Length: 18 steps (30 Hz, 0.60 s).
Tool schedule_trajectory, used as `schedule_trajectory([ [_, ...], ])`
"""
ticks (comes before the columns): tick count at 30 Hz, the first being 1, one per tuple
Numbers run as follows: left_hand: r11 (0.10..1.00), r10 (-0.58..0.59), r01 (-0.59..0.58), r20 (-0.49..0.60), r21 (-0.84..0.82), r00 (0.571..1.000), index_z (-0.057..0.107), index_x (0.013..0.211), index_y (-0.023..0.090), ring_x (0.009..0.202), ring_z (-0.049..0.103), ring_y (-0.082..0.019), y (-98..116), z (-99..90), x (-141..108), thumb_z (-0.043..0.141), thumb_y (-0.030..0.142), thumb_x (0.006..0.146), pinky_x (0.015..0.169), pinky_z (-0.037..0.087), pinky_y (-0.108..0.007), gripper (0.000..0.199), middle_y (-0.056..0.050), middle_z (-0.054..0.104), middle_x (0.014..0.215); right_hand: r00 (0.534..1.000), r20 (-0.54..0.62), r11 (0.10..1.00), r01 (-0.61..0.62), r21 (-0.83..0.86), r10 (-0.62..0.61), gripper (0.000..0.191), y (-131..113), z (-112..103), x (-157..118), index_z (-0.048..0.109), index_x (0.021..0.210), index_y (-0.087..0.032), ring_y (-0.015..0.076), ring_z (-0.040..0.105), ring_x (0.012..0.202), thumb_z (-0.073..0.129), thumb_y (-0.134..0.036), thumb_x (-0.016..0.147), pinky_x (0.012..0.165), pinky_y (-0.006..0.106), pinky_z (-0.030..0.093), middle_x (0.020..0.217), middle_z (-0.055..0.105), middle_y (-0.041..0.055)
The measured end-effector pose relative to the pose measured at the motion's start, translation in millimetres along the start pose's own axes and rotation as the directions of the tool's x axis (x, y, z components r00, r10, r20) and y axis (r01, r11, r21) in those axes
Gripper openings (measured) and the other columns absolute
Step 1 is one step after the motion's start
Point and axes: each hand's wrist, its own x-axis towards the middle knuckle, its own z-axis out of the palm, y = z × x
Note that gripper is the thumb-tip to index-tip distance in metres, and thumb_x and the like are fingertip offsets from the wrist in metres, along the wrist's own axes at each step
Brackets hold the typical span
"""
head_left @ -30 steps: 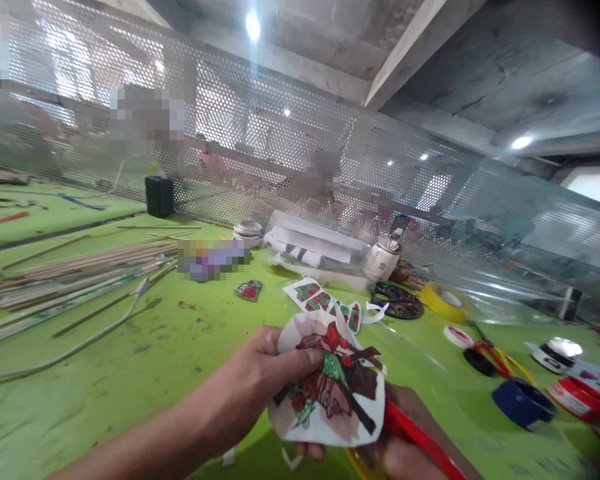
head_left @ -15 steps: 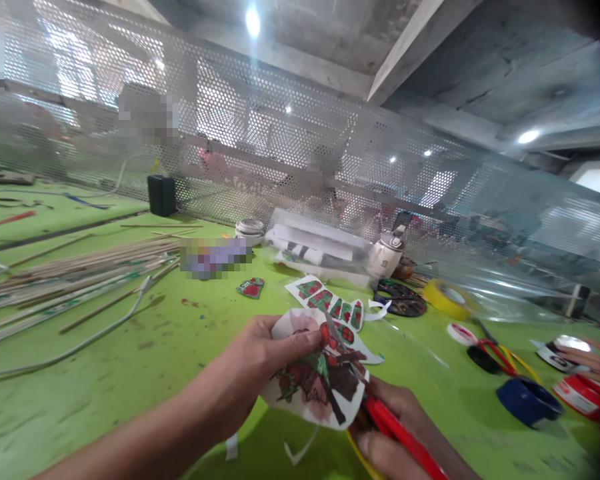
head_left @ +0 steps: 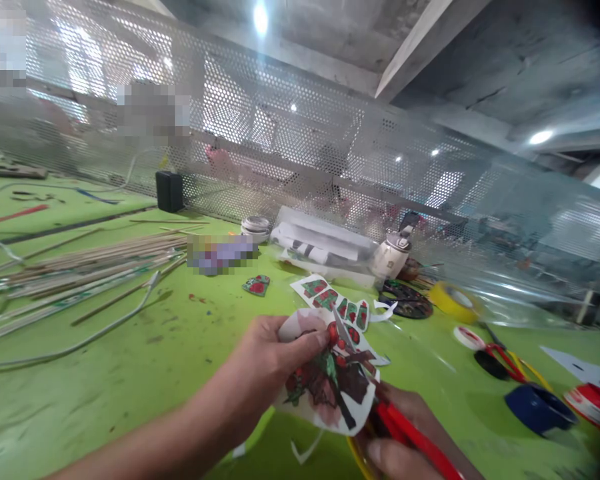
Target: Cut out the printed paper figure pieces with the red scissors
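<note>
My left hand (head_left: 275,357) pinches a white paper (head_left: 316,421) painted with red berries, green leaves and dark brown shapes, its thumb pressed on the painted side. Below and to the right, my right hand (head_left: 405,427) is wrapped round scissors (head_left: 414,432) with red and yellow handles. Their blades reach up through the paper near the red berries, and part of them is hidden by it. Just behind lies a white sheet with red and green painted pieces (head_left: 314,288). One small cut-out piece (head_left: 256,285) rests alone to the left. A thin paper scrap (head_left: 306,448) lies below.
Thin wooden sticks (head_left: 95,263) and a pale cable (head_left: 143,303) spread over the green table at left. Behind stand a clear box with paper rolls (head_left: 325,243) and a cream pot (head_left: 391,255). Yellow tape (head_left: 454,301), blue tape (head_left: 539,408) and other scissors (head_left: 510,360) lie right.
The view has shifted slightly, so things sit a little further right. Another person's hand at the right edge is gone from view, and a white sheet shows there. My grip looks the same.
</note>
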Motion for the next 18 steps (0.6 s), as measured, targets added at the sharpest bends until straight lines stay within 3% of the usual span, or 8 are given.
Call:
schedule_trajectory([
  [2,1.0,-0.002,0.002,0.009,-0.018,1.0,0.07,0.076,0.009,0.05,0.066,-0.019,0,0.1,-1,0.078,0.035,0.069,0.053,0.054,-0.028,0.029,-0.013,0.073,0.065,0.999,0.033,0.998,0.001,-0.066,0.001,0.01,-3,2,8,0.066,0.067,-0.017,0.0147,0.038,0.059,0.059,-0.021,0.061,0.056,0.027,0.033,0.065,0.051,0.0015],
  [6,0.999,0.004,-0.002,0.034,-0.047,0.999,0.07,0.076,0.009,0.054,0.067,-0.02,0,-0.7,1,0.078,0.036,0.069,0.056,0.055,-0.03,0.029,-0.014,0.073,0.067,0.999,-0.029,0.971,-0.024,-0.24,0.018,0.005,-4,7,17,0.067,0.068,-0.02,0.0171,0.039,0.057,0.066,-0.022,0.063,0.059,0.03,0.04,0.057,0.048,0.0008],
  [10,1.0,0.001,-0.001,0.038,0.005,0.999,0.072,0.079,0.009,0.059,0.069,-0.022,-2,-2.4,5,0.083,0.036,0.061,0.059,0.056,-0.032,0.034,-0.014,0.074,0.07,0.996,0.022,0.978,0.093,-0.185,-0.09,0.019,4,0,10,0.069,0.077,-0.018,0.0163,0.039,0.056,0.061,-0.034,0.068,0.055,0.029,0.038,0.065,0.053,0.0028],
  [15,0.998,0.033,-0.034,0.023,0.06,0.999,0.068,0.076,0.012,0.058,0.068,-0.02,1,-3.3,5,0.086,0.031,0.056,0.059,0.055,-0.031,0.033,-0.01,0.074,0.069,1.0,-0.002,0.968,-0.023,-0.251,0.023,0.015,3,-4,5,0.068,0.077,-0.019,0.0129,0.029,0.053,0.059,-0.02,0.065,0.052,0.026,0.031,0.06,0.042,-0.0021],
  [18,0.998,0.042,-0.044,0.041,0.047,0.998,0.064,0.073,0.013,0.053,0.066,-0.018,2,-4.4,4,0.085,0.028,0.059,0.057,0.054,-0.028,0.029,-0.008,0.073,0.066,0.998,0.062,0.972,-0.008,-0.237,0.024,0.021,-2,-2,6,0.069,0.078,-0.019,0.0117,0.025,0.053,0.053,-0.017,0.065,0.05,0.026,0.024,0.063,0.041,-0.0029],
])
